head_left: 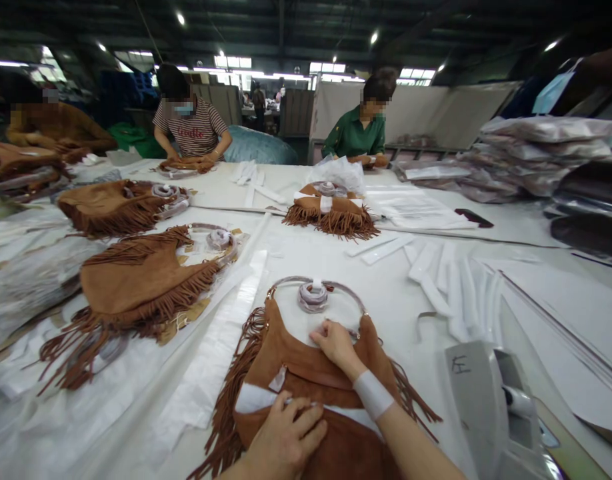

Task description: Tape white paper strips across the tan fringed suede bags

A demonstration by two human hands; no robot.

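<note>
A brown suede fringed bag (306, 373) lies flat on the white table right in front of me, its wrapped ring handle (313, 293) pointing away. A white paper band (253, 399) runs across the bag's middle. My left hand (285, 437) lies flat on the bag, fingers spread over the band. My right hand (336, 343), with a white wristband, presses its curled fingers on the bag's top edge just below the handle.
Similar fringed bags lie at left (141, 280), (116, 207) and in the middle (331, 210). White paper strips (451, 280) are scattered at right. A grey tape dispenser (491, 407) stands near my right arm. Three other people work across the table; bagged stacks (526, 153) sit far right.
</note>
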